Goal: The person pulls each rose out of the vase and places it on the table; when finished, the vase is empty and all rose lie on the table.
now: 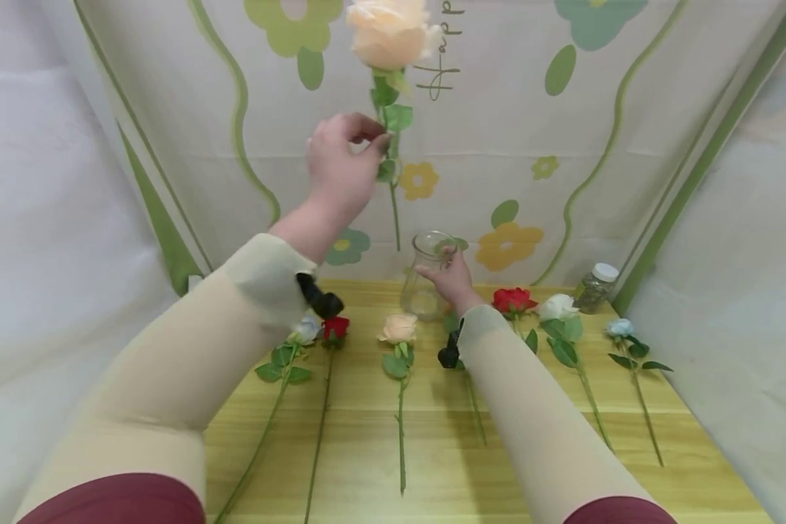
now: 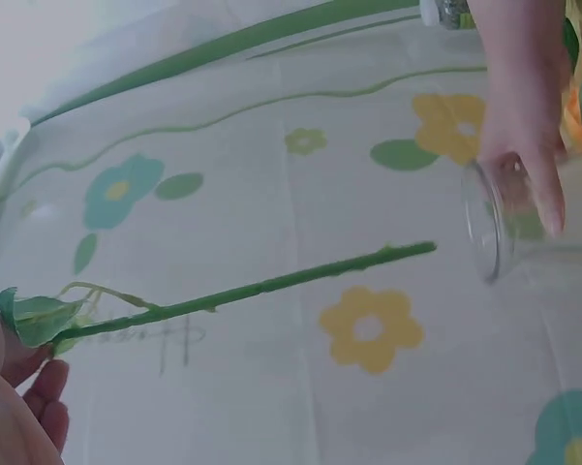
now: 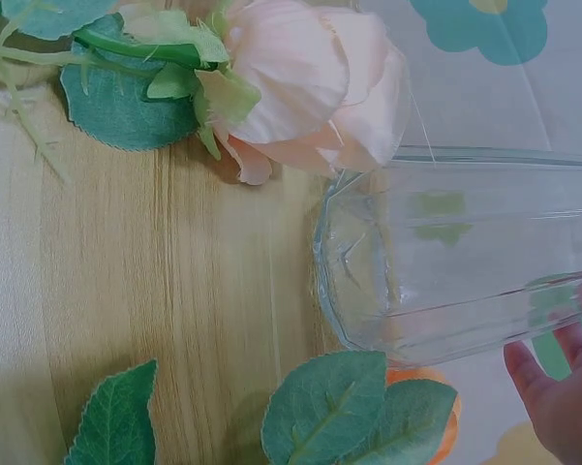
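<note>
My left hand (image 1: 342, 164) pinches the green stem of a peach rose (image 1: 391, 40), held upright in the air with its bloom at the top of the head view. The bare lower end of that stem (image 2: 281, 282) hangs just above and left of the mouth of a clear glass vase (image 1: 419, 295). Fingers and thumb of my right hand (image 1: 457, 280) grip the vase near its neck. In the right wrist view the vase's angular base (image 3: 353, 262) stands at the table's back edge, and nothing shows inside it.
On the wooden table (image 1: 367, 437) lie a second peach rose (image 1: 398, 329), red roses (image 1: 335, 329) (image 1: 514, 300), a white rose (image 1: 559, 308) and pale blue flowers (image 1: 619, 328). A white-lidded jar (image 1: 596, 287) stands at the back right. A flower-printed cloth (image 1: 485, 167) hangs behind.
</note>
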{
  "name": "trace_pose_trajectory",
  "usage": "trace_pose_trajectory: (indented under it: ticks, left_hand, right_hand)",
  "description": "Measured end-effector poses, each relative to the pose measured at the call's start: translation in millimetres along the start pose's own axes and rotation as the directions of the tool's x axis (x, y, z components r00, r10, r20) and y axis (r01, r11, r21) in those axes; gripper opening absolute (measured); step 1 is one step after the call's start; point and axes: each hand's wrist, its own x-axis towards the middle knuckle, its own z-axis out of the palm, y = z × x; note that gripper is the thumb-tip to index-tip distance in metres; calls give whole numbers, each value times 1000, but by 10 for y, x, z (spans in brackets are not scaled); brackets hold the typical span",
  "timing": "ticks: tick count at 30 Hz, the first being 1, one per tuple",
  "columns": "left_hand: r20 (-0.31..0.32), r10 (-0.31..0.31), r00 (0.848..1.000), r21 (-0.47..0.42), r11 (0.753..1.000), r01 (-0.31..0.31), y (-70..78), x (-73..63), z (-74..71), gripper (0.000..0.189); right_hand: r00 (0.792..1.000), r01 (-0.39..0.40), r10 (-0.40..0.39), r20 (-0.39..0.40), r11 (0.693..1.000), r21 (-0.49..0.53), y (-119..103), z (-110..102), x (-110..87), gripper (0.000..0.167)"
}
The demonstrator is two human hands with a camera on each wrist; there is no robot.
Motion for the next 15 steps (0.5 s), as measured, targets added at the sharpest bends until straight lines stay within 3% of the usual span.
trace_pose_trajectory:
  ticks: [5,9,15]
  left_hand:
    - [60,-131,990,31,991,129,-120,-194,-547,17]
    - [140,-247,959,134,964,229,-355,-420,-913,22]
    - [246,-335,910,375,898,229,-874,-864,-1357,26]
  right_hand:
    - [1000,2,-2,-10,1000,-11,-12,-44,10,80]
    - [1000,-11,11,-16,1000,15,10,-93,33,80]
    - [999,-18,18,-36,1000,13,60,-138,41,81]
